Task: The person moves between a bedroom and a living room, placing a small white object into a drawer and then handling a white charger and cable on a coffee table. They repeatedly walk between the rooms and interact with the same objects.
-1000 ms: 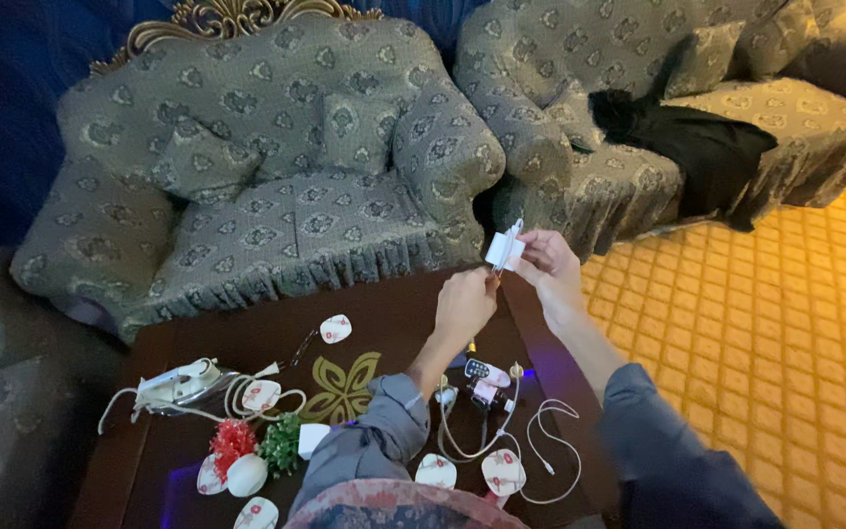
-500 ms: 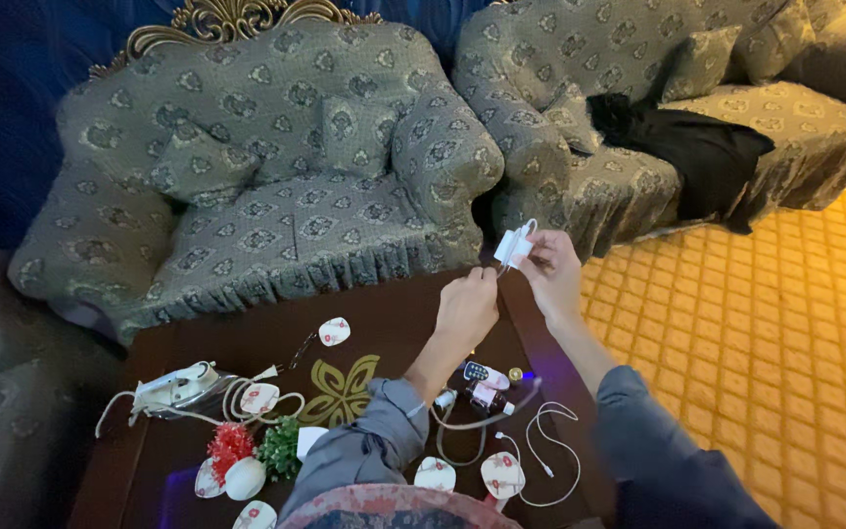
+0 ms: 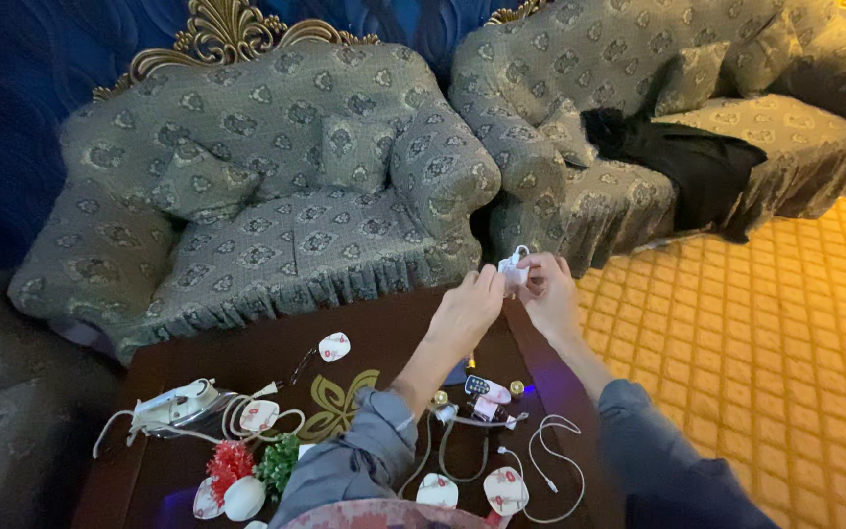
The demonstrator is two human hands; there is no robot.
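— What do we have in our hands?

— We hold a small white plug-like piece up over the far edge of the dark wooden table. Our right hand pinches it from the right side, fingers curled around it. Our left hand meets it from the left, its fingertips closed on the piece's lower edge, or on a thin white cord there; we cannot tell which.

— So both hands touch it?

— Yes, the hands sit just beside each other with the piece between them, in front of the patterned grey-green armchair.

— And on the table below us?

— Near our forearms lies a loose white cable, looping beside a small pink and white device. Several white pads with red marks are scattered about; one lies near the gold flower inlay. At the left sits a white iron with its cord coiled beside it, and close to us a red and green decoration.

— Beyond the table?

— A second sofa carries a black cloth, and a yellow patterned carpet covers the floor to our right.
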